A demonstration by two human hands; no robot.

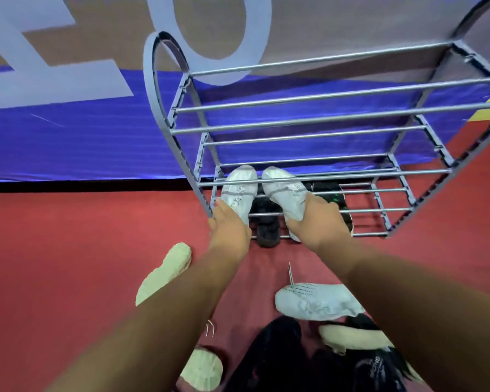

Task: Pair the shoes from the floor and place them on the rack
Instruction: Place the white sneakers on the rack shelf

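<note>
White shoes (238, 190), toes among the bars of the metal rack (323, 120) above the black shoes (268, 230), sit one in each hand, left hand (229, 224) and right hand (317, 222) both curled round a heel, so they should slide in level and side by side before the grip eases.

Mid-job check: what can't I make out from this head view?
- Head view: heels of the white shoes, covered by the left hand and right hand.
- Shelved black shoes, mostly behind the white shoes and bars.
- Black shoes on the floor, cut by the bottom edge and forearms.
- Right end of the rack, past the frame edge.
</note>
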